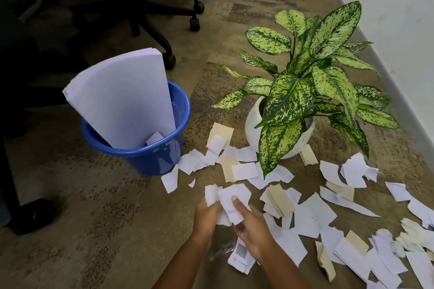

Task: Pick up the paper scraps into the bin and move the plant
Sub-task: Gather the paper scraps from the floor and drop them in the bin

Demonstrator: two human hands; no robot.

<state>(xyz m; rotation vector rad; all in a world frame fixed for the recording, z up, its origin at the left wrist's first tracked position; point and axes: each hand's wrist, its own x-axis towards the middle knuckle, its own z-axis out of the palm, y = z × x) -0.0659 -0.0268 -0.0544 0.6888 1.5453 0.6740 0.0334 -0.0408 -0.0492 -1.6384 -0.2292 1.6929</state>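
Head view, lower centre: left hand (206, 216) and right hand (252, 230) both closed around a bundle of torn white paper scraps (231, 202). Left of centre: round blue plastic bin (150, 155), already stuffed with large white sheets (122, 98). Right of centre: variegated green plant in a white pot (303, 91), ringed by loose scraps on the carpeted floor (98, 206). Best squeezed tight before lifting toward the bin, then dropped in the gap beside the sheets.

The carpeted floor (105, 206) carried a blue bin (150, 157), a white-potted plant (303, 91), scattered paper scraps (312, 216) and office chairs' wheeled bases (150, 21).
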